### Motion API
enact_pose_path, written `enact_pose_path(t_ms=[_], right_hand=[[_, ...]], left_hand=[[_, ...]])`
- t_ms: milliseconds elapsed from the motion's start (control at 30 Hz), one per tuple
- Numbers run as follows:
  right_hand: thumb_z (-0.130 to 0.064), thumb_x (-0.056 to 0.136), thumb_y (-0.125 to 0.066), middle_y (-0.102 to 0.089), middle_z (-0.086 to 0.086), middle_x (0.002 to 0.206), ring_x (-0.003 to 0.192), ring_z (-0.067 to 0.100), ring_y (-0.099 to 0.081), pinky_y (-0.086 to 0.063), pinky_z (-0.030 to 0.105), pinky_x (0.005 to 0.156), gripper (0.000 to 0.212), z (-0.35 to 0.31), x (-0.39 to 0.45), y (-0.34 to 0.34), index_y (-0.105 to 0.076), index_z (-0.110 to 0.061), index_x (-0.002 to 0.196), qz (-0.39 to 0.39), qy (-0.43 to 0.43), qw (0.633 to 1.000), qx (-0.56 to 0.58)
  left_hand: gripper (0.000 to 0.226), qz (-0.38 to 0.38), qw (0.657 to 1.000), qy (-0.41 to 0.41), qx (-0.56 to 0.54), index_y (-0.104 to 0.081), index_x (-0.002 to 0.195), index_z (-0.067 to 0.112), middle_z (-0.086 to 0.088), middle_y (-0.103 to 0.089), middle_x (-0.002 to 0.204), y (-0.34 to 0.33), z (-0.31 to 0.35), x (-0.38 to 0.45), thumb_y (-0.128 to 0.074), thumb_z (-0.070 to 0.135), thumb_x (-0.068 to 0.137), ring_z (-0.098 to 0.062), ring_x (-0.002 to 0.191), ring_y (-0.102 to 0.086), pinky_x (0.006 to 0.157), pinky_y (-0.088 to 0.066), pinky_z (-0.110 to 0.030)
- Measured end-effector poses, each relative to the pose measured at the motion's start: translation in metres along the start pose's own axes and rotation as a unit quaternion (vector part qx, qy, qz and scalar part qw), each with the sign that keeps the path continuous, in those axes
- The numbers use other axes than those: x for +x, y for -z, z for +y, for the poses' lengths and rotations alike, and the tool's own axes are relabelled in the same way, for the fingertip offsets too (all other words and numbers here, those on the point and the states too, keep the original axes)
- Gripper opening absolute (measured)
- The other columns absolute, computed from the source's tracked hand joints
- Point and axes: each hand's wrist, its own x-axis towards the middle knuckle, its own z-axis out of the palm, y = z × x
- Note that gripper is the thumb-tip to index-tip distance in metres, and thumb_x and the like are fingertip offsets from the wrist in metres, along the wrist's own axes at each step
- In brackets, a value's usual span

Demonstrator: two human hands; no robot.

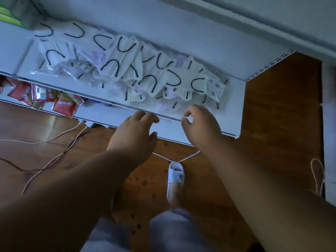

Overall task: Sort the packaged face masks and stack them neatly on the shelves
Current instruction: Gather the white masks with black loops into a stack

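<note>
A loose heap of packaged face masks [131, 70], white with black ear loops and a few with lilac or dotted prints, is spread along a white shelf [234, 91], just beyond both hands and slightly above them in the view. The left hand [134, 131] is held at the shelf's front edge with fingers gently bent and nothing gripped; its fingertips lie at the lip just below the nearest packets. The right hand [200, 124] is seen just beside it, thumb and forefinger curved toward each other with a narrow gap, nothing pinched between them. Below and left of the left hand, red sachets [63, 104] are scattered on a lower shelf; their printing is too blurred to be read. Thin cables [54, 157] trail over the wooden floor [272, 124] under the forearms, and a white slipper [175, 177] is seen between them.
</note>
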Motion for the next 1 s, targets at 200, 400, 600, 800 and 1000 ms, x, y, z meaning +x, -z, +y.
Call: enact_pose_path(t_ms=[200, 400, 600, 800, 1000], right_hand=[[-0.024, 0.097, -0.049, -0.038, 0.008, 0.146, 0.121, 0.03, -0.049, -0.044, 0.034, 0.09, 0.029, 0.051, 0.058, -0.023, -0.061, -0.01, 0.119, -0.104, 0.035, 0.991, -0.07], [-0.023, 0.099, -0.041, -0.001, 0.003, 0.166, 0.149, 0.026, -0.02, -0.033, 0.038, 0.11, 0.036, 0.067, 0.118, -0.047, -0.058, -0.016, 0.131, -0.136, 0.049, 0.983, -0.112], [-0.02, 0.102, -0.038, 0.004, 0.007, 0.166, 0.146, 0.034, -0.024, -0.037, 0.041, 0.107, 0.036, 0.066, 0.146, -0.052, -0.049, -0.031, 0.135, -0.191, 0.05, 0.969, -0.147], [-0.01, 0.097, -0.039, -0.052, 0.008, 0.14, 0.124, 0.032, -0.046, -0.042, 0.039, 0.095, 0.034, 0.075, 0.134, -0.051, -0.053, -0.012, 0.127, -0.068, 0.102, 0.985, -0.122], [-0.007, 0.1, -0.046, -0.069, 0.015, 0.111, 0.095, 0.023, -0.065, -0.053, 0.043, 0.093, 0.024, 0.042, 0.098, -0.046, -0.066, -0.017, 0.108, -0.137, -0.128, 0.8, 0.57]], left_hand=[[0.035, 0.008, 0.999, 0.048, -0.025, -0.053, 0.129, 0.029, 0.003, -0.054, 0.128, -0.054, 0.026, 0.037, -0.058, 0.027, 0.094, -0.023, 0.112, -0.059, 0.093, -0.05, -0.041], [0.034, 0.005, 0.998, 0.061, -0.018, -0.055, 0.128, 0.03, 0.005, -0.054, 0.127, -0.073, 0.027, 0.077, -0.058, 0.028, 0.095, -0.019, 0.104, -0.06, 0.09, -0.05, -0.035], [0.03, -0.007, 0.993, 0.103, -0.056, -0.059, 0.124, 0.031, 0.009, -0.056, 0.121, -0.088, 0.02, 0.102, -0.058, 0.027, 0.095, -0.011, 0.092, -0.054, 0.081, -0.039, -0.023], [0.022, -0.003, 0.965, 0.175, -0.197, -0.061, 0.116, 0.029, 0.008, -0.066, 0.108, -0.096, 0.025, 0.117, -0.058, 0.032, 0.095, -0.018, 0.086, -0.063, 0.07, -0.049, -0.026], [0.048, -0.016, 0.804, 0.288, -0.519, -0.065, 0.1, 0.021, -0.01, -0.072, 0.108, -0.091, 0.035, 0.141, -0.06, 0.065, 0.083, -0.029, 0.104, -0.069, 0.1, -0.052, -0.048]])
